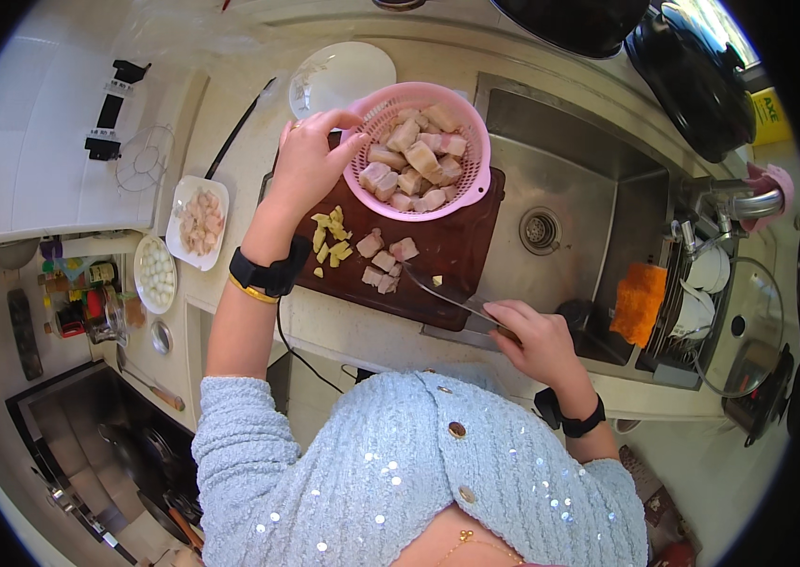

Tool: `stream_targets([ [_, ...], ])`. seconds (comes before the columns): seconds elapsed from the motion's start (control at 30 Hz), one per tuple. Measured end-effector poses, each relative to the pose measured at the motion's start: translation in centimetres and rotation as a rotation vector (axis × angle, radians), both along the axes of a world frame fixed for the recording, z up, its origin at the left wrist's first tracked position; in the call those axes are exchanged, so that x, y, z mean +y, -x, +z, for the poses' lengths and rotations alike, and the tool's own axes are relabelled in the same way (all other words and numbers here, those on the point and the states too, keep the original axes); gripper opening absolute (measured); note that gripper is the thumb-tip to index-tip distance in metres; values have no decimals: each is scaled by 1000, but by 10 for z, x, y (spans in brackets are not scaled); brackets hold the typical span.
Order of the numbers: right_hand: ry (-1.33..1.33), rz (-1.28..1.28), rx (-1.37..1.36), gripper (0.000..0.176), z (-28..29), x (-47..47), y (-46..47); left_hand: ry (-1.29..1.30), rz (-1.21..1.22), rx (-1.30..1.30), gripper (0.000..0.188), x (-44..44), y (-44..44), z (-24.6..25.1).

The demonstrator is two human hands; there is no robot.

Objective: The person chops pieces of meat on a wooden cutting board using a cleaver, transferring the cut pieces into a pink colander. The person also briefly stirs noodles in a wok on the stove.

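Observation:
My left hand (318, 159) is at the left rim of a pink plastic colander (481, 188), its thumb and fingers around the edge. Pale chunks of meat (422, 159) fill the colander, which rests over the back of a dark brown cutting board (428, 308). In my right hand (538, 340) is a kitchen knife (449, 298), its tip beside a few meat cubes (385, 262) on the board. Pieces of ginger (331, 237) lie left of those cubes, and one small yellowish bit (437, 281) lies near the blade.
Right of the board is a steel sink (570, 191) with a faucet (754, 205) and a dish rack. A white plate (343, 74) stands behind the colander. To the left are a white dish of raw meat (198, 223), a bowl of peeled eggs (156, 273) and a black stick-like object (240, 127).

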State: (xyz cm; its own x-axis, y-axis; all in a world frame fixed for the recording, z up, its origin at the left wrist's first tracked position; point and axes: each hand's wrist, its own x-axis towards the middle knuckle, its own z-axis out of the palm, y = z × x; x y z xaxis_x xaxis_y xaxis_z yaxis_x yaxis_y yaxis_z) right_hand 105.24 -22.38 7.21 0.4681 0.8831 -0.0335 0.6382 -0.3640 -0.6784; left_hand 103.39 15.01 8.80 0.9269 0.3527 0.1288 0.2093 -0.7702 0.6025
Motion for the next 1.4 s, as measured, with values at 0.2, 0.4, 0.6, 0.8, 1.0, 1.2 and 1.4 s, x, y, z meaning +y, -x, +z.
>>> stream_targets([
  [0.2, 2, 2, -30, 34, 1, 3, 1, -355, 16, 4, 24, -10, 4, -1],
  [0.4, -2, 11, -41, 33, 3, 5, 4, -544, -87, 149, 27, -32, -27, -16],
  [0.6, -15, 3, -25, 33, 2, 1, 3, -709, -168, 298, 17, -36, -43, -22],
  [0.8, -38, -8, -29, 33, -3, 1, -1, -711, -268, 710, 16, -37, -50, -16],
  [1.0, -30, -28, -14, 33, -7, -3, -2, -766, -279, 654, 15, -26, -51, -23],
  [1.2, -25, -23, -23, 32, -3, -2, -2, -478, -173, 460, 15, -12, -33, 4],
  [1.4, 44, 119, -40, 30, 8, 11, 13, 369, 30, 115, 32, -7, 26, 44],
])
